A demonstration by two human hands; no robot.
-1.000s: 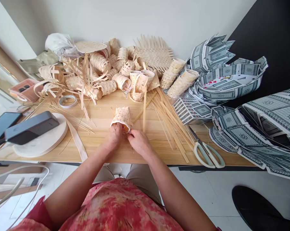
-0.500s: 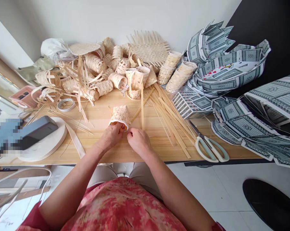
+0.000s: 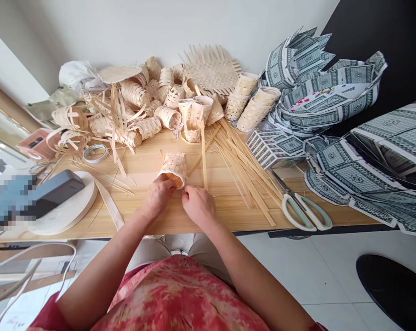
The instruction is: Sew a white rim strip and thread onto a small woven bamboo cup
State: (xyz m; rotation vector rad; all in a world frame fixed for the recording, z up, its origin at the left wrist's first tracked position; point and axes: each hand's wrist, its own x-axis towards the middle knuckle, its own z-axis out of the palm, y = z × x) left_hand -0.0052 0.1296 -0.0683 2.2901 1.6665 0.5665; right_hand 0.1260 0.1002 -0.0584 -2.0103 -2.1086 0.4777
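Observation:
A small woven basket (image 3: 174, 164) lies tilted on the wooden table, its white-edged opening facing me. My left hand (image 3: 158, 193) is closed on the left side of its rim, with the fingertips at the opening. Just right of the rim, my right hand (image 3: 198, 204) is closed, thumb and forefinger pressed together close to the edge; what they pinch is too small to make out. A long flat wooden strip (image 3: 203, 156) stretches from behind my right hand back to two upright woven cups (image 3: 195, 115).
White-handled scissors (image 3: 306, 211) lie at the right front beside loose wooden strips (image 3: 247, 170). A roll of white band (image 3: 87, 195) with a dark device (image 3: 56, 191) is at left. Woven pieces (image 3: 135, 94) pile up behind; card-built baskets (image 3: 335, 101) fill the right.
My left hand has shifted slightly on the rim, and more of the basket's inside shows. The right hand stays beside it. The whole view has moved a little.

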